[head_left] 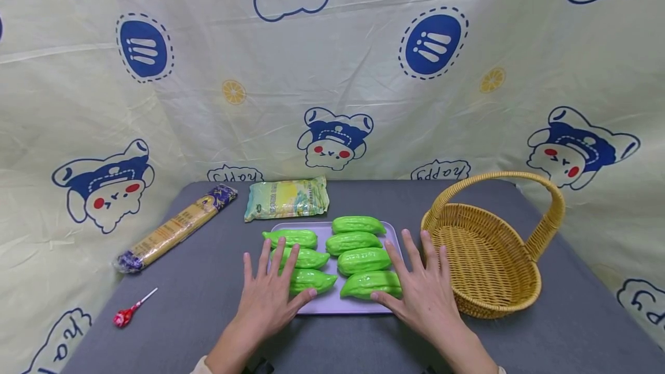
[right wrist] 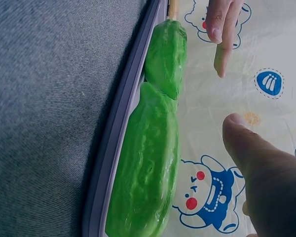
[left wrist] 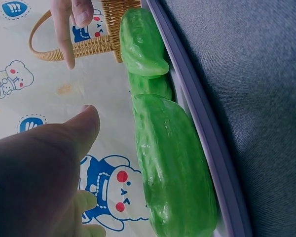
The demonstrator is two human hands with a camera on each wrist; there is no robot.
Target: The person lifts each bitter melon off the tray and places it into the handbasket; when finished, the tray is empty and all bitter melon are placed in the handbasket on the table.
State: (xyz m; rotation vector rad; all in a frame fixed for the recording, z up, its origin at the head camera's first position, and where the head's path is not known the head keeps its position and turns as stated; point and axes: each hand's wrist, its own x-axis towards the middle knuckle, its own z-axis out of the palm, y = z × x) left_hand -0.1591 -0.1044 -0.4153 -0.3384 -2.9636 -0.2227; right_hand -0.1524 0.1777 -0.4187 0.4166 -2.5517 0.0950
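Several glossy green bitter melons lie in two columns on a shallow lilac tray. Over the left column my left hand hovers palm down with fingers spread. Its thumb shows apart from the nearest melon in the left wrist view. My right hand is likewise spread, above the tray's right edge, covering part of the view there. A gap shows between its thumb and the near melon in the right wrist view. Neither hand holds anything.
A wicker basket with a tall handle stands right of the tray, close to my right hand. Behind the tray lies a green-yellow soft packet. A long wrapped package and a red lollipop lie on the left.
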